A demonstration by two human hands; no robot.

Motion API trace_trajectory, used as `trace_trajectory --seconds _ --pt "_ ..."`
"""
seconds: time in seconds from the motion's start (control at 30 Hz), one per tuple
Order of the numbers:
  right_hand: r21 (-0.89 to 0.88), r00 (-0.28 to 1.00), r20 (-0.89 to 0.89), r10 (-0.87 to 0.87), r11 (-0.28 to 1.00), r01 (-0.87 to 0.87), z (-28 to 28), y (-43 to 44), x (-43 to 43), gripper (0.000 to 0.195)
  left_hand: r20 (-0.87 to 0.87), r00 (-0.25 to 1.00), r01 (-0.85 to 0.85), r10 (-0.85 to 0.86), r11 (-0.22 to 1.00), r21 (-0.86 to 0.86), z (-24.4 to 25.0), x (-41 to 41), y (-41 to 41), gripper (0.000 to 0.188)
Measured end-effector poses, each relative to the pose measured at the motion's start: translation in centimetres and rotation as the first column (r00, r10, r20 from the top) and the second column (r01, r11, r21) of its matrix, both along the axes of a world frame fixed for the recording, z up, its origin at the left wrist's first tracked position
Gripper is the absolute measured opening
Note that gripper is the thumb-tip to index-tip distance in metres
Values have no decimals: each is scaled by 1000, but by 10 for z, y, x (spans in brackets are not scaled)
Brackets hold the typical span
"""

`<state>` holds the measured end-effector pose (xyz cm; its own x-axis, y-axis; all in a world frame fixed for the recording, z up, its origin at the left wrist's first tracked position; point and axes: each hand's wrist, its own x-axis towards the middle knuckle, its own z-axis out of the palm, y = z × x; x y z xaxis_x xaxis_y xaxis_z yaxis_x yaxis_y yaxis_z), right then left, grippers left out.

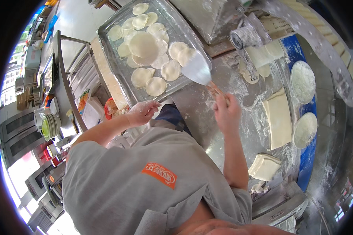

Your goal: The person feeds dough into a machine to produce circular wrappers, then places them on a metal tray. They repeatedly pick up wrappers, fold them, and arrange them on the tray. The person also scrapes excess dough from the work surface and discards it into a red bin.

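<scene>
My right hand grips the wooden handle of a wide metal scraper. The blade, slightly blurred, is over the near right part of a metal tray, at the edge of a pale dough round. Several thin dough rounds lie in the tray, some overlapping; a larger disc rests on top of the middle ones. Close to the tray's near edge, my left hand is dusted with flour and holds nothing, its fingers loosely curled. My right forearm crosses above the floured metal worktop.
A folded dough sheet and a smaller dough stack lie on the right. Two bowls, one of white flour and one of white powder, stand beyond them. A floury roller sits above a dough strip. Stacked plates stand left.
</scene>
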<state>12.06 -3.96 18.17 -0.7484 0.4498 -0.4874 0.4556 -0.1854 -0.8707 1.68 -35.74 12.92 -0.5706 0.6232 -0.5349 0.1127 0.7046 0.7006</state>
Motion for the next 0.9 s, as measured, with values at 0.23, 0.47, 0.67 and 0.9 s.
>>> trace_trajectory --seconds 0.23,0.47,0.67,0.9 --pt "-92 955 131 -267 956 280 -20 59 110 30 -51 998 -29 44 965 262 -9 -6 44 27" --pt "-168 828 170 -535 812 559 -56 109 203 30 -24 975 213 -219 909 358 -21 3 123 25" --pt "-205 800 149 -581 774 600 -83 147 208 30 -294 889 426 -351 869 252 -51 17 230 40" --pt "-201 812 175 -556 787 583 -97 210 201 29 -555 823 347 -124 882 319 -104 9 339 59"
